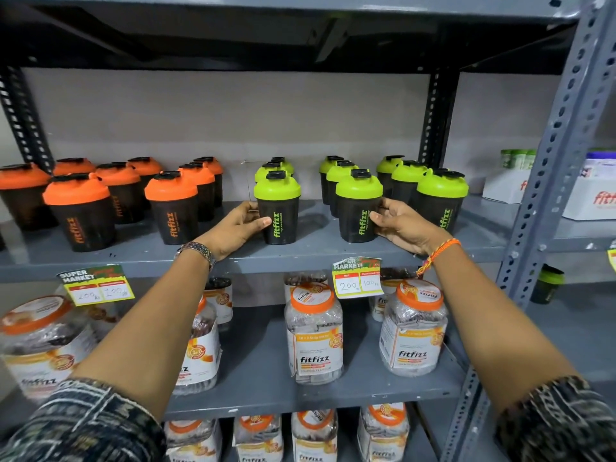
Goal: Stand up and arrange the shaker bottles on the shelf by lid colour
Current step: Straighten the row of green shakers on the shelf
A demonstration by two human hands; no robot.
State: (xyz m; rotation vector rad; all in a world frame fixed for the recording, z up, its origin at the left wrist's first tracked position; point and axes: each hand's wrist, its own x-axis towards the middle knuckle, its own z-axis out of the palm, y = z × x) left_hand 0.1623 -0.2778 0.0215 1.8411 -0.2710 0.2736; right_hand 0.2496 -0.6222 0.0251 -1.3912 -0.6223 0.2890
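Black shaker bottles stand upright on the grey shelf [313,258]. Several with orange lids [76,194] fill the left half. Several with green lids [441,187] stand in rows on the right half. My left hand [238,228] grips the side of the front green-lid bottle [278,208] near the middle. My right hand [405,225] grips the front green-lid bottle [358,208] of the row to its right. Both bottles rest on the shelf, with a gap between them.
Two price tags [357,277] hang from the shelf's front edge. Clear jars with orange lids [313,331] fill the shelves below. A slotted steel upright [546,181] stands at right; past it sit white boxes [596,198] and a lone green-lid bottle [546,283].
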